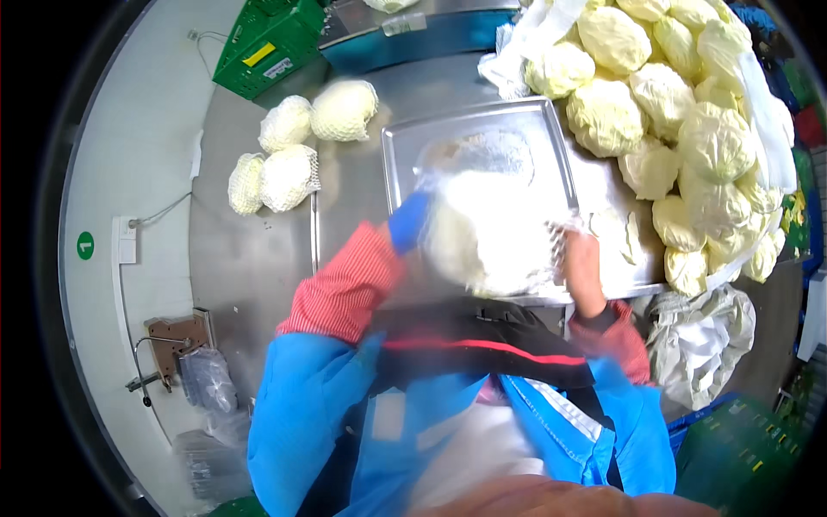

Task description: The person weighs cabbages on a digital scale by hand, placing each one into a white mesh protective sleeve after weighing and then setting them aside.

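Note:
A pale, overexposed head of cabbage (491,239) is in front of me, over a steel tray (478,111). White foam netting (557,249) shows on its right side; motion blur hides how far the netting covers it. My left hand (408,223), in a blue glove, holds the cabbage from the left, its fingertips partly hidden. On the opposite side, my right hand (583,262) grips the netting at the cabbage's edge. Several netted cabbages (289,178) lie grouped on the steel table (255,258) to the left.
A large heap of bare cabbages (672,123) fills the right side, with loose leaves (623,236) beside it. A green crate (274,45) stands at the back left. Below the heap hangs a pale sack (701,342). A dark green crate (736,446) stands at lower right.

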The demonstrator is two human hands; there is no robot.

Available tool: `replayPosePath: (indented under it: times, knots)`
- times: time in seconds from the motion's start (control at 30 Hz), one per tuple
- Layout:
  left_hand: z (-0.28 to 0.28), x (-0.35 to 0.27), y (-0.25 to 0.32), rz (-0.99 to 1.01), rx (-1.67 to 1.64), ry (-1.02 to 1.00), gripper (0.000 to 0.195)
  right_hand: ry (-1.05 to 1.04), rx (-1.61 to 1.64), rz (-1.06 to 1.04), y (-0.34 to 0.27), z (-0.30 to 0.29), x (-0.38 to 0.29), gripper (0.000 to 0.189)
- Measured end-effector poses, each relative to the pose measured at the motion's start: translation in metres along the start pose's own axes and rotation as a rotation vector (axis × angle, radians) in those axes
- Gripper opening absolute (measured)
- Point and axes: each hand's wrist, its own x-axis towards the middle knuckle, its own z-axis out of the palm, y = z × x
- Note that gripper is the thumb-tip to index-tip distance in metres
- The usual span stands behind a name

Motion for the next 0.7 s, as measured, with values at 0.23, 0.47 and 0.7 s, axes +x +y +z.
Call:
replayPosePath:
  times: [0.23, 0.47, 0.7]
  knots:
    - [-0.016, -0.054, -0.031, -0.054, 0.352, 0.067, 0.033, -0.022, 0.27, 0.079, -0.02, 0.013, -0.029, 0.022]
    - [-0.023, -0.082, -0.031, -0.124, 0.372, 0.218, 0.041, -0.083, 0.791, 0.191, -0.051, 0.02, -0.027, 0.032]
    - [0.007, -0.098, -0.03, -0.134, -0.272, 0.206, 0.04, -0.476, 0.71, 0.621, 0.065, 0.028, -0.041, 0.046]
